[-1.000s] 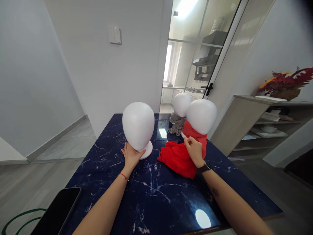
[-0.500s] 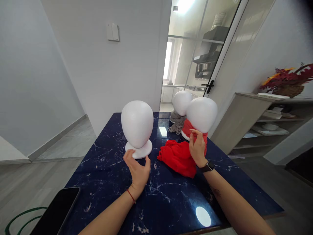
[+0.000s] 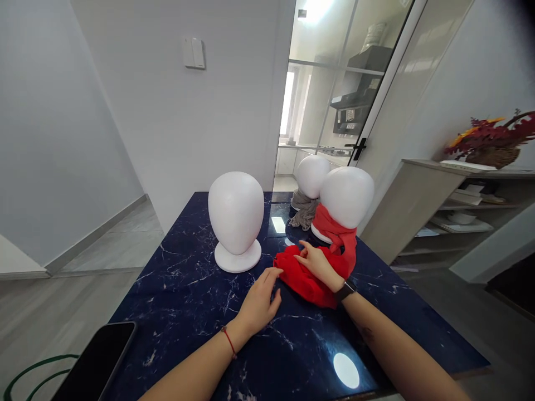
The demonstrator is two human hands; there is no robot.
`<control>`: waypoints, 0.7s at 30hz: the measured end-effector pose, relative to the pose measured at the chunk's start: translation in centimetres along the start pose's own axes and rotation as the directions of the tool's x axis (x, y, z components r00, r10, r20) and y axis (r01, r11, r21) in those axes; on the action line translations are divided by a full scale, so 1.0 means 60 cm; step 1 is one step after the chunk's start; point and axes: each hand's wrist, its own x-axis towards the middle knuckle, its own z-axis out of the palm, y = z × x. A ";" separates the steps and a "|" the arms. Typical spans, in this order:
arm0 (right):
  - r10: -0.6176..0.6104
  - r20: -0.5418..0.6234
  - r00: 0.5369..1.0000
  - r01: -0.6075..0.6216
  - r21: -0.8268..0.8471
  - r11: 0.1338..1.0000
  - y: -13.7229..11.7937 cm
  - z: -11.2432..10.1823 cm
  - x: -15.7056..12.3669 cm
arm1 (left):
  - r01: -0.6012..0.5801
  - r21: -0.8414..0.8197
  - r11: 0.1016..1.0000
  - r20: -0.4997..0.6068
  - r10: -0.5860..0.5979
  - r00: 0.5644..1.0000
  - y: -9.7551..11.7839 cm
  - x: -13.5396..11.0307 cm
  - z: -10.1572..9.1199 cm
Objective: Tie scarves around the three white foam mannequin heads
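My left hand hovers open just above the dark blue marble table, fingertips close to the heap of the red scarf. My right hand lies on that red heap, fingers stretched out and touching the cloth. The scarf runs up and is wound round the neck of a white foam head at the right. A bare white foam head on a round base stands to the left of my hands. Behind, a third white head wears a grey scarf.
A black phone lies at the table's near left corner, with a green cord on the floor beside it. A shelf unit with red flowers stands at the right. A glass door is behind the table.
My left hand left the bare head's base and moved right toward the red heap. My right hand dropped from the scarf at the neck onto the heap and opened out.
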 end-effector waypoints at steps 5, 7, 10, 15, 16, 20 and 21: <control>-0.130 -0.062 0.990 0.134 0.060 0.989 -0.050 -0.025 -0.014 | 0.086 -0.102 0.991 -0.112 -0.097 0.989 -0.013 0.004 0.007; -0.217 -0.276 0.936 0.254 0.103 0.962 -0.073 -0.037 -0.023 | 0.111 -0.142 0.984 -0.141 -0.132 0.981 -0.018 0.002 0.012; -0.332 -0.502 0.798 0.433 0.095 0.896 -0.095 -0.047 -0.042 | 0.119 -0.206 0.971 -0.175 -0.156 0.972 -0.019 0.000 0.014; -0.575 -0.450 0.683 0.670 0.071 0.739 -0.120 -0.026 -0.078 | 0.056 -0.213 0.976 -0.075 -0.073 0.994 -0.007 -0.004 0.008; -0.634 -0.391 0.667 0.705 0.056 0.707 -0.127 -0.019 -0.085 | 0.043 -0.216 0.976 -0.046 -0.054 0.997 -0.006 -0.006 0.009; -0.794 -0.107 0.599 0.800 0.047 0.598 -0.149 0.000 -0.104 | 0.026 -0.303 0.953 0.100 0.005 0.995 -0.006 -0.011 0.021; -0.805 -0.078 0.589 0.808 0.044 0.587 -0.150 0.002 -0.108 | 0.022 -0.317 0.948 0.139 0.023 0.990 -0.007 -0.012 0.024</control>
